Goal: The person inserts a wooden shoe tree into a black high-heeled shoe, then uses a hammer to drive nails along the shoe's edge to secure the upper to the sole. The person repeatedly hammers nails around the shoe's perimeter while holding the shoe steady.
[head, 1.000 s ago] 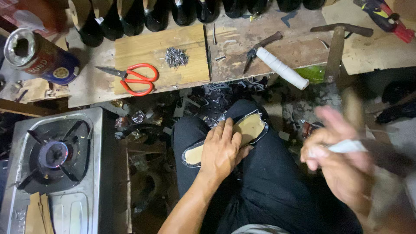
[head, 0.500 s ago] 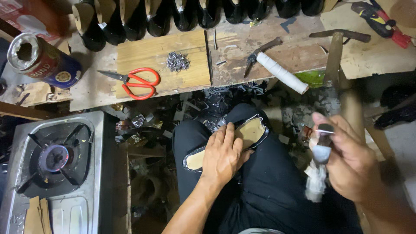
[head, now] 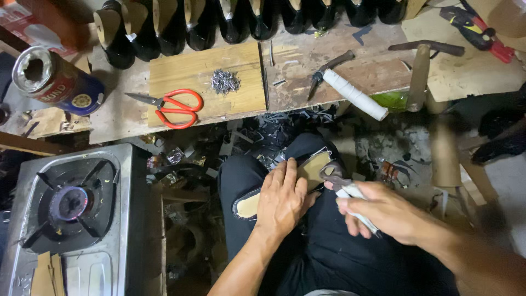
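Since half a second ago the right hand (head: 386, 211) has come down and leftward from where it was raised off to the side, bringing its tool to the shoe on the lap. It is clenched around the white-wrapped handle of a pair of metal lasting pincers (head: 344, 189), whose dark head now meets the front edge of the tan insole. The left hand (head: 282, 200) has stayed put, pressed flat with fingers spread on the black shoe with the pale tan sole (head: 312, 167), which lies sole-up across the person's left thigh, toe pointing up and to the right; it pins the shoe down rather than gripping it.

On the worn wooden table (head: 329, 60) beyond the knees lie a pair of red-handled scissors (head: 172, 107), blades pointing left, and a small heap of grey metal tacks (head: 224, 81), both on a pale wooden board (head: 203, 71). To the right rest a second tool with a white-taped handle (head: 350, 93) and a wooden-handled hammer (head: 419, 68). A row of glossy black shoes on lasts (head: 235, 19) lines the far edge. A dented blue and red tin can (head: 55, 82) lies on its side at the left. A steel gas stove (head: 71, 203) stands at the lower left, beside the person's leg.
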Demonstrator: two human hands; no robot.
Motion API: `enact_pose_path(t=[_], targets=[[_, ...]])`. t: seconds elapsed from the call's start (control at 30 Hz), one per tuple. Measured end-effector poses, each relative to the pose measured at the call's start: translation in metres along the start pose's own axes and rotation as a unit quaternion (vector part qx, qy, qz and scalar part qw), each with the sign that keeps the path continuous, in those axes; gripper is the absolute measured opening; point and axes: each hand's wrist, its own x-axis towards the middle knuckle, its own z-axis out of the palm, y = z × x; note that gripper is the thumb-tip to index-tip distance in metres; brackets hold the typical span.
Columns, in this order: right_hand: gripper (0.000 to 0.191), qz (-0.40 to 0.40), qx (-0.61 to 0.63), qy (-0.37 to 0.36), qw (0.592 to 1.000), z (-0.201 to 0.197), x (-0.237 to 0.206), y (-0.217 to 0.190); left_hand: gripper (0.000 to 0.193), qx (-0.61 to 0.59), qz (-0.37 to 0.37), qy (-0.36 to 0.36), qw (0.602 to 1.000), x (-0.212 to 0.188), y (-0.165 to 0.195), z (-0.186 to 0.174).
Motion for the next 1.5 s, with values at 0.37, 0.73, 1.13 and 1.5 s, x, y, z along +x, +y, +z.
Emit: enact_pose_path(t=[0.37, 0.73, 1.13, 1.5], targets=[[0.030, -0.013, -0.253, -0.082, 0.964, -0.032, 0.063, -0.043, 0.042, 0.013, 0.001, 0.015, 1.000, 0.003, 0.005, 0.002], [0.030, -0.079, -0.287, 0.121, 0.947, 0.002, 0.054, -0.053, 0.043, 0.008, -0.020, 0.018, 1.000, 0.008, -0.010, 0.006], [0.023, -0.080, -0.478, 0.135, 0.864, -0.012, 0.062, -0.015, 0.034, -0.001, 0.031, -0.011, 0.999, 0.017, -0.016, 0.010], [0.023, -0.353, -0.014, 0.341, 0.871, -0.003, 0.016, -0.023, 0.035, 0.033, 0.047, -0.010, 0.998, 0.013, -0.006, 0.012]])
